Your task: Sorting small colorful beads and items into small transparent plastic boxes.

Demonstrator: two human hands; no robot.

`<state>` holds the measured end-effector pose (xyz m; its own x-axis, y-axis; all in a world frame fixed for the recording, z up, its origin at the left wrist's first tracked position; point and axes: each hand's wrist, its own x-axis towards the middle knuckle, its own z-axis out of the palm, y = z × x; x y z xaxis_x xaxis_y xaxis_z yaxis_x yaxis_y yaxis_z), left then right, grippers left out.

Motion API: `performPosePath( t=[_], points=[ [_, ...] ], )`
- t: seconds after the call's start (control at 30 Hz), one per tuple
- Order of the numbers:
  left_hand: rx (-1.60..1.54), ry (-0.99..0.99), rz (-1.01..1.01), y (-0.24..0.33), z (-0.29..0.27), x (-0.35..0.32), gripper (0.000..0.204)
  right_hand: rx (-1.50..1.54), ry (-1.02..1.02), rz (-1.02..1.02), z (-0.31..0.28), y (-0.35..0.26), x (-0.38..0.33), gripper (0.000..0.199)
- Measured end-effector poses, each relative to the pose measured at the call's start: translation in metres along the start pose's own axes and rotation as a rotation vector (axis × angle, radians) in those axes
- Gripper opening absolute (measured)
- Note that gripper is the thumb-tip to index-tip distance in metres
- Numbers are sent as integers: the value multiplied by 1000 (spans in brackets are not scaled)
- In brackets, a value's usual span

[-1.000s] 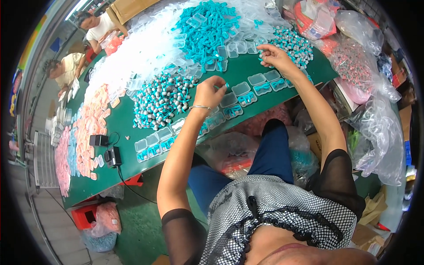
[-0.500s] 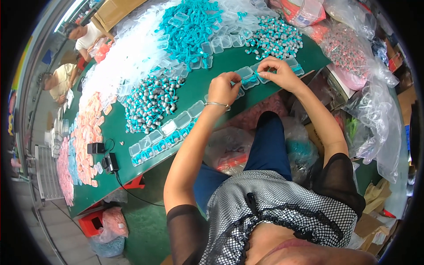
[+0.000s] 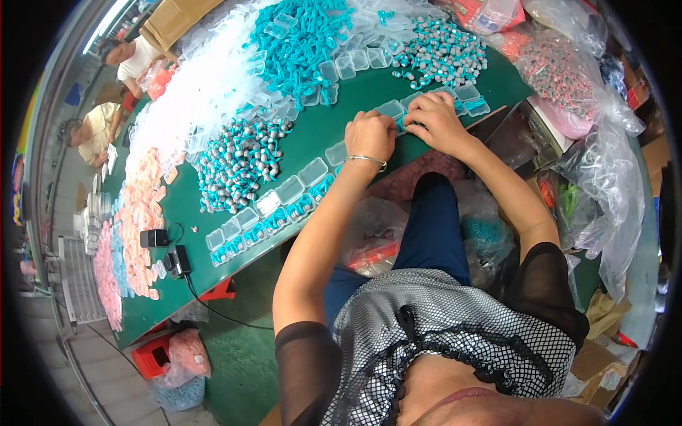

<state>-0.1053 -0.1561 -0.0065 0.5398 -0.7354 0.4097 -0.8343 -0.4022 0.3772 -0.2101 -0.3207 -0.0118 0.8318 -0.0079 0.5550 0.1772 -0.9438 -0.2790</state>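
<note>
A green bench (image 3: 312, 138) runs across the workroom, its far side heaped with clear plastic boxes (image 3: 192, 89) that glare almost white. Along the near edge stands a row of clear hinged boxes (image 3: 290, 190), lids laid open toward the far edge; those toward the left end each hold teal-and-grey pieces (image 3: 275, 221), and the box at the right end of the row holds teal ones. Over the row, toward the bench's right end, the left hand (image 3: 371, 136) bends its fingers down, and the right hand (image 3: 435, 119) brings thumb and fingers together just beside it, above a box partly hidden beneath them; whether either grasps a piece I cannot tell. Loose teal-and-grey pieces form a heap (image 3: 238, 163) behind the row and another (image 3: 444, 57) near the far right corner. Beyond that corner, a transparent bag (image 3: 558, 78) is filled with reddish-and-grey pieces. Below the bench's left end, a bag of pinkish pieces (image 3: 190, 351) leans against a red bin (image 3: 150, 358)
</note>
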Motion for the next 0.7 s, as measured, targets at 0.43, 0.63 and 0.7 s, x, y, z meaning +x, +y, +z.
performPosePath(
  t=[0.43,0.63,0.7],
  points=[
    [-18,-21,-19,-2,2,4,8,-104,-71,-17,-7,-6,8,11],
    [-98,-45,-101,2,-9,6,19,-141,-72,-7,-15,-9,15,17],
    [-133,8,-96,-5,-17,1,18,-119,-56,37,-17,-5,29,16]
  ],
)
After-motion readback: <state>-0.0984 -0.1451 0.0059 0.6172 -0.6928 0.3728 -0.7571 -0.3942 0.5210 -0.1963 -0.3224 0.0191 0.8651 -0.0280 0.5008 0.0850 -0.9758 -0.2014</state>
